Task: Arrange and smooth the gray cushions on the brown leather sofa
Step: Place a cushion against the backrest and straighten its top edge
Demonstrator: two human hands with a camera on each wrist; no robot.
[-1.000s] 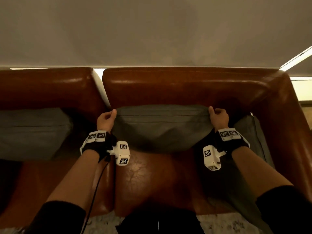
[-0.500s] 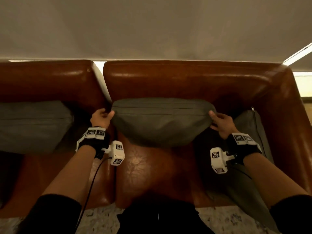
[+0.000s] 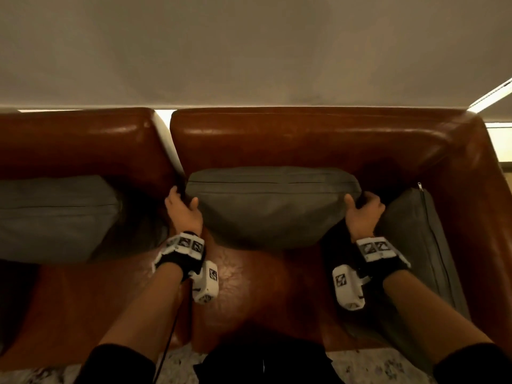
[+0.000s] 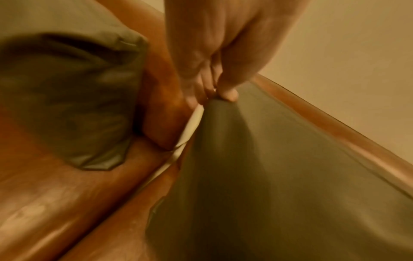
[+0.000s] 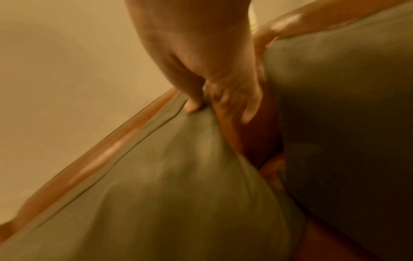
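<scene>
A gray cushion (image 3: 273, 206) stands against the backrest of the brown leather sofa (image 3: 304, 139). My left hand (image 3: 181, 207) pinches its upper left corner, thumb on the front face, as the left wrist view shows: left hand (image 4: 218, 91), cushion (image 4: 279, 176). My right hand (image 3: 363, 207) grips the upper right corner, thumb pressed into the fabric; the right wrist view shows this right hand (image 5: 210, 104) on the cushion (image 5: 167, 185). The cushion's lower edge hangs a little above the seat.
A second gray cushion (image 3: 55, 217) leans on the left sofa section. A third gray cushion (image 3: 421, 245) with a zipper stands along the right armrest (image 3: 493, 217). A narrow gap (image 3: 169, 142) splits the two sofa sections. Speckled floor (image 3: 374, 364) lies below.
Both hands kept their grip on the middle cushion's top corners. The cushion was lifted off the seat, bulged, and is now back closer against the backrest, with both hands higher on its corners.
</scene>
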